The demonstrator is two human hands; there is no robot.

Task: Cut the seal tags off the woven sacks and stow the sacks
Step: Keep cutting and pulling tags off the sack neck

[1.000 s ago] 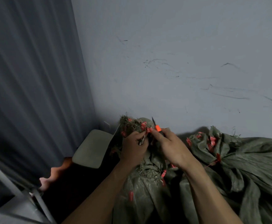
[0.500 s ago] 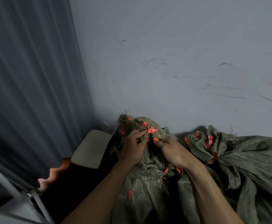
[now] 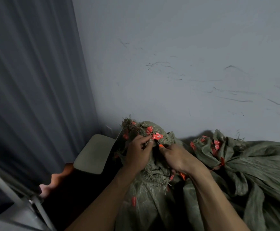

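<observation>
left hand [image 3: 136, 155]: your fingers are curled, pinching the red seal tag [image 3: 157, 136] at the frayed sack neck
right hand [image 3: 177, 158]: fingers clamped round the orange-handled cutter [image 3: 160, 145] — tip just beside the tag
woven sack [image 3: 144, 197]: near centre, under both hands, against the wall [image 3: 186, 47]
second sack [image 3: 261, 160]: right — tied, more red tags
grey pad [image 3: 94, 154]: left of the sack

A pale grey wall [image 3: 169, 47] is marked with dark scuffs and dimly lit. A pleated grey curtain [image 3: 32, 80] is hung at the left. A beige seat [image 3: 94, 154] is set in the corner, over dark floor [image 3: 79, 195].
</observation>
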